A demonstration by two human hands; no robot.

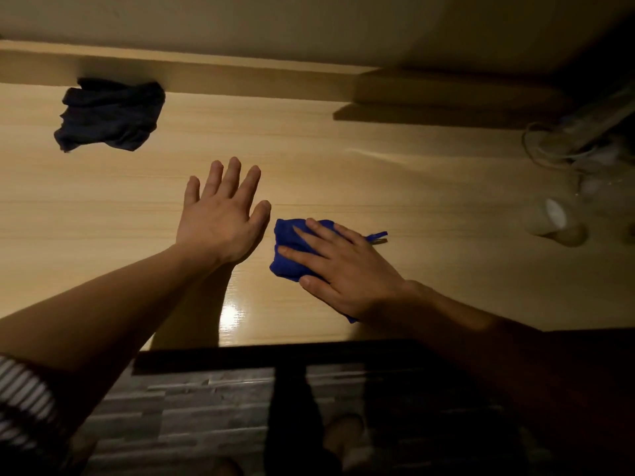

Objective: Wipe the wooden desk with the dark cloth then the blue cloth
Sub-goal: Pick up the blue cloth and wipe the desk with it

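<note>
The wooden desk (pixel 343 173) fills the middle of the head view. A crumpled dark cloth (pixel 111 115) lies at its far left, by the back ledge, with no hand on it. A bunched blue cloth (pixel 287 235) sits near the front edge. My right hand (pixel 343 269) lies flat on top of it, fingers straight and spread, pressing it to the desk. My left hand (pixel 223 214) is just left of the blue cloth, fingers straight and spread, holding nothing; I cannot tell whether it touches the wood.
A raised wooden block (pixel 446 97) stands at the back right. Cables (pixel 556 146) and a pale tipped container (pixel 553 221) crowd the dim right end. The desk's dark front edge (pixel 275 352) runs below my arms, with floor beneath.
</note>
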